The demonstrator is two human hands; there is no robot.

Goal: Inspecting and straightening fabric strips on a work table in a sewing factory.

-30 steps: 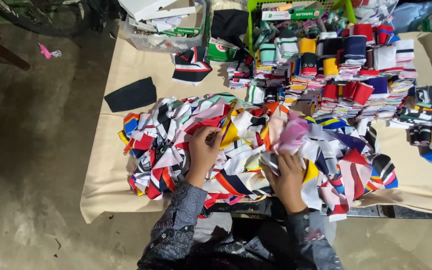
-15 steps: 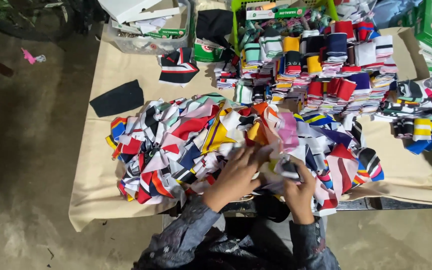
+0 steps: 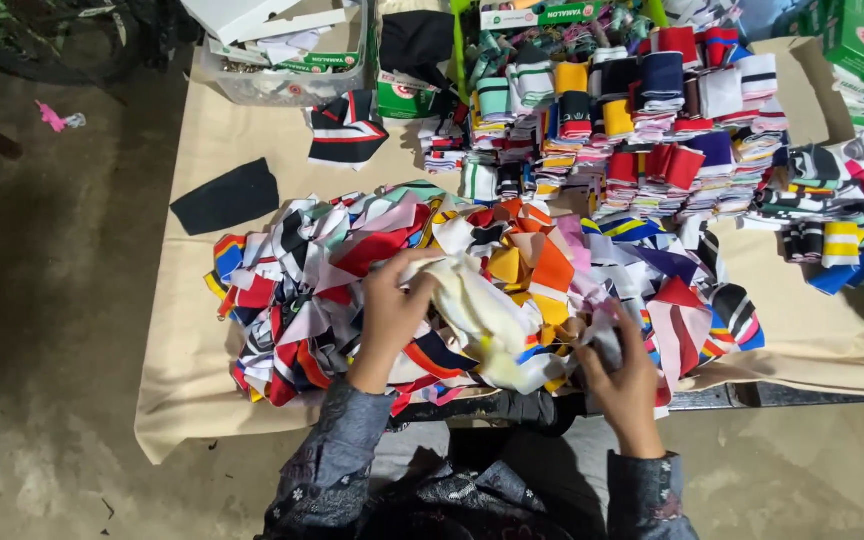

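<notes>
Left hand (image 3: 390, 318) shifted left, gripping cream cloth (image 3: 477, 305)

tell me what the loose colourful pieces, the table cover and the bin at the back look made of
Loose pieces: soft matte knit cloth, likely ribbed; they fold and crumple, as in the left hand. Table cover: beige woven-looking cloth, draping over the edge. Bin: clear, glossy plastic, its contents showing through.

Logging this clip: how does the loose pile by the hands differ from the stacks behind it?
The loose pile is jumbled, its pieces crumpled and overlapping; the stacks are folded, sorted by colour. The left hand and right hand are in the pile; the stacks are untouched. Both are striped fabric on the same table.
</notes>
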